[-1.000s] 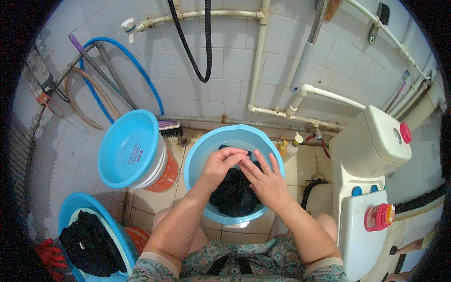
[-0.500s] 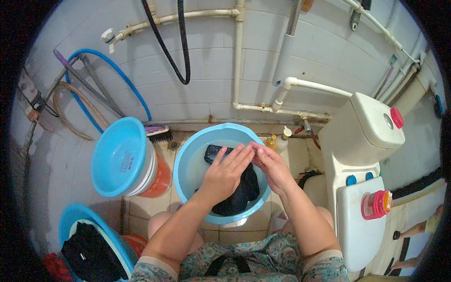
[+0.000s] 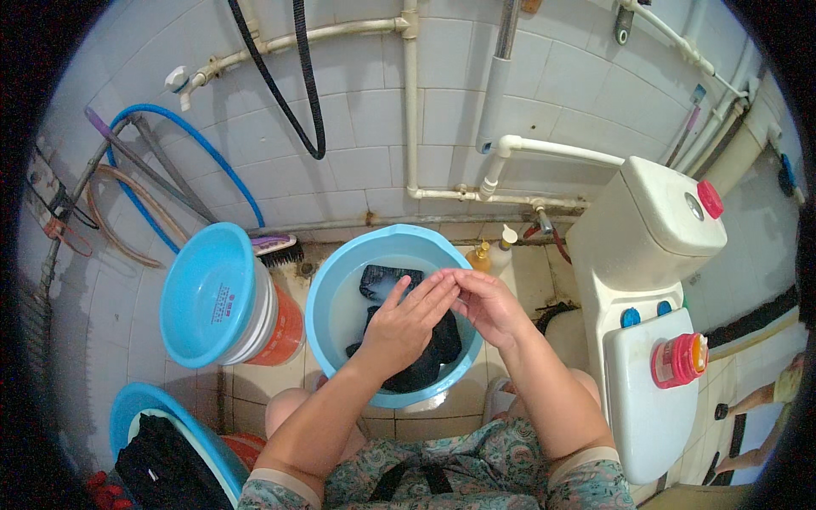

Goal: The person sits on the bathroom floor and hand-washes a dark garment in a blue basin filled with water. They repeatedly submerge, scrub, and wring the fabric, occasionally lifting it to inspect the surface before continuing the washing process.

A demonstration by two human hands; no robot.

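Note:
Above a light blue basin (image 3: 316, 297) of cloudy water, my left hand (image 3: 403, 330) is stretched out flat with its thumb apart. The fingertips of my right hand (image 3: 490, 308) meet those of the left, its fingers extended and slightly bent. I see nothing held in either hand. Black clothing (image 3: 446, 338) lies in the water below, partly covered by my left hand and forearm. A dark, denim-like piece of cloth (image 3: 381, 280) shows at the water's surface beyond the fingers.
To the left, a blue basin (image 3: 183, 297) tops an orange-and-white bucket (image 3: 280, 331). Nearer, another blue tub (image 3: 127, 416) holds black clothing (image 3: 170, 463). Pump bottles (image 3: 501, 248) and a scrubbing brush (image 3: 280, 248) stand by the wall. A toilet (image 3: 650, 399) with a pink jar (image 3: 676, 361) is at right.
The view has shifted slightly, so most things sit a little farther left. My hands stay together over the basin, and more of the denim-like cloth shows beyond them.

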